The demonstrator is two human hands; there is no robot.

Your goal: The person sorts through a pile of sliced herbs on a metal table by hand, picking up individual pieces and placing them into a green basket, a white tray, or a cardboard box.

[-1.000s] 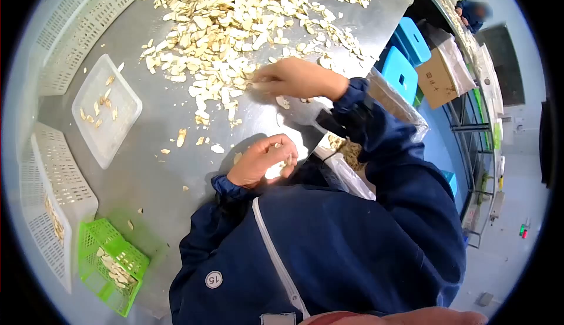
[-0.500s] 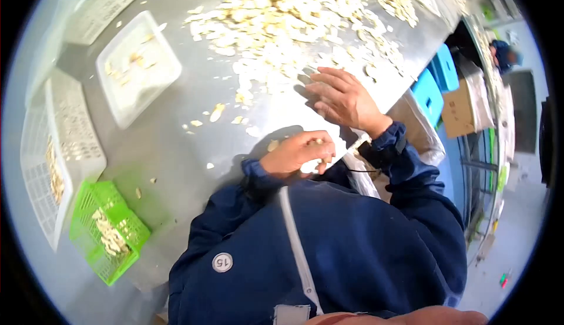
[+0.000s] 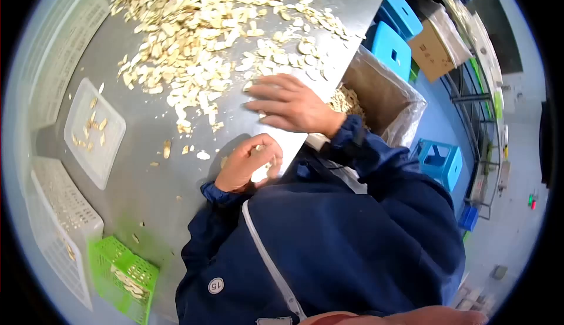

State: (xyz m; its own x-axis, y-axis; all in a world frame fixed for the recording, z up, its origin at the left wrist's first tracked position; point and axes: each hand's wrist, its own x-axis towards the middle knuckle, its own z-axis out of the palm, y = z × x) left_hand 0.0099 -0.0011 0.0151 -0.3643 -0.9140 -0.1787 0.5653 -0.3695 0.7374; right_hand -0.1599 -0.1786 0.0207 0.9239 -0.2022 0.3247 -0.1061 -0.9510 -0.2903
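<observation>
A large heap of pale sliced pieces (image 3: 205, 25) covers the far part of a steel table (image 3: 141, 172). My right hand (image 3: 291, 105) lies flat and open on the table at the near edge of the heap, fingers spread toward the slices. My left hand (image 3: 249, 162) is curled near the table's front edge, closed on a few pale slices (image 3: 261, 169). Both arms are in dark blue sleeves.
A white shallow tray (image 3: 94, 131) with a few slices sits left. A white slotted basket (image 3: 56, 219) and a green basket (image 3: 123, 278) with slices stand at lower left. A plastic-lined bin (image 3: 382, 99) holding slices sits below the table's right edge. Blue stools (image 3: 390, 40) and a cardboard box (image 3: 432, 49) lie beyond.
My right hand has stayed flat by the heap while the view shifted. My left hand remains curled on slices at the front edge. The lined bin has come into view.
</observation>
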